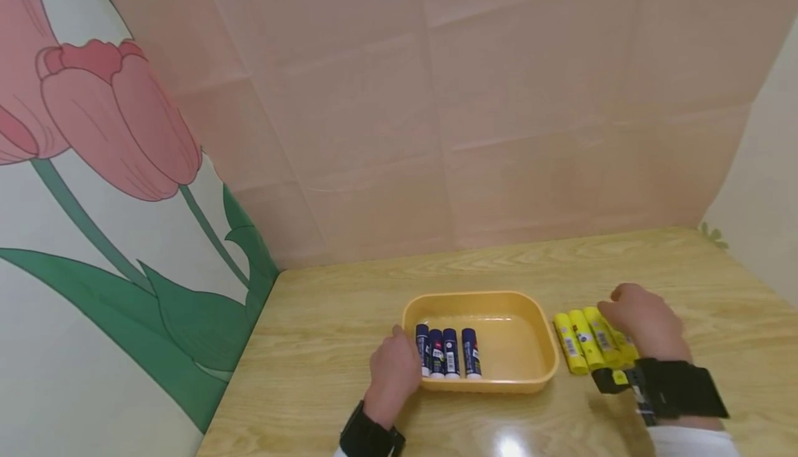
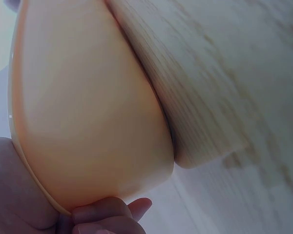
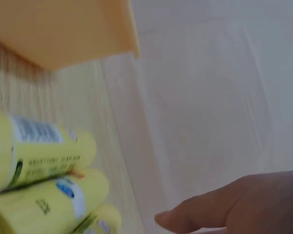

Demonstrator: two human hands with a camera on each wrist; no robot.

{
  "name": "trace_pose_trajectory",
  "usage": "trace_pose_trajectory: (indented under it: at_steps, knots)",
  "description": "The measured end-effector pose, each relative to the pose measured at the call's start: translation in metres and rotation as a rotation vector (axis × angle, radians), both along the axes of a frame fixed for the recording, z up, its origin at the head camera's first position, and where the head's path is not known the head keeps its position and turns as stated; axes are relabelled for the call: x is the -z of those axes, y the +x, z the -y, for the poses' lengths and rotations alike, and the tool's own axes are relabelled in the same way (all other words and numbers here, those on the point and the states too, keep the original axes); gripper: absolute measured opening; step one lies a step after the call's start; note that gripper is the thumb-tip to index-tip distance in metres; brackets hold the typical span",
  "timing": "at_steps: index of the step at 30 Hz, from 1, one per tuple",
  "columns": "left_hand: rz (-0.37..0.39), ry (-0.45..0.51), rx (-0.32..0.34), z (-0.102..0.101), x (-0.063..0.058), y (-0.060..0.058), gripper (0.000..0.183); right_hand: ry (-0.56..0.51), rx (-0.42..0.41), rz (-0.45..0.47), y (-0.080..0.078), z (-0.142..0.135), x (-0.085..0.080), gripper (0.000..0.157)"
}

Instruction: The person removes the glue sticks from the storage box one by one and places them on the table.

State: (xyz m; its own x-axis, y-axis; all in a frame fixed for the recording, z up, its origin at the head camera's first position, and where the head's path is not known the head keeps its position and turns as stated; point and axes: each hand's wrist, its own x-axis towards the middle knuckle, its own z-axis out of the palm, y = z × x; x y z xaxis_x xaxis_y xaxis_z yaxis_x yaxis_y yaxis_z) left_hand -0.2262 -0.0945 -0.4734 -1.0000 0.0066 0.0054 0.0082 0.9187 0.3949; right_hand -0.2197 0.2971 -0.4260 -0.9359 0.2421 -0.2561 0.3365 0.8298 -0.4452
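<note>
A yellow-orange plastic tray (image 1: 486, 386) sits on the table, with several dark blue glue sticks (image 1: 451, 353) lying side by side in its left half. My left hand (image 1: 395, 367) grips the tray's left end; the left wrist view shows fingers curled at the rim of the tray (image 2: 88, 107). To the right of the tray, several yellow glue sticks (image 1: 586, 339) lie in a row on the table. My right hand (image 1: 645, 318) hovers at the row's right end, partly covering it. In the right wrist view, its extended digit (image 3: 200, 209) stands apart from the yellow sticks (image 3: 49, 151), and no held thing shows.
The wood-grain table (image 1: 337, 332) meets a wall hung with a creased pinkish sheet (image 1: 499, 97). Painted tulips (image 1: 118, 118) cover the left wall, close to the table's left edge. A pale wall (image 1: 760, 201) bounds the right side.
</note>
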Motion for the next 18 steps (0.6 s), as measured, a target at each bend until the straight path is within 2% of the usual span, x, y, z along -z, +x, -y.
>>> trace_pose_trajectory:
  at_steps: [4, 9, 14, 18]
  knots:
    - [0.012, 0.010, 0.001, 0.000, -0.001, 0.001, 0.043, 0.002, -0.084, -0.067, -0.003, 0.015, -0.006, 0.057]
    - [0.001, 0.002, 0.007, 0.000, -0.001, 0.001, 0.045, 0.022, -0.158, -0.120, -0.005, 0.048, -0.011, 0.051]
    - [-0.006, 0.009, 0.008, 0.001, 0.000, 0.000, 0.044, 0.025, -0.188, -0.099, -0.006, 0.077, -0.014, 0.057]
    - [-0.012, -0.002, 0.006, 0.001, 0.002, -0.001, 0.043, -0.019, -0.206, -0.070, -0.003, 0.092, -0.012, 0.057]
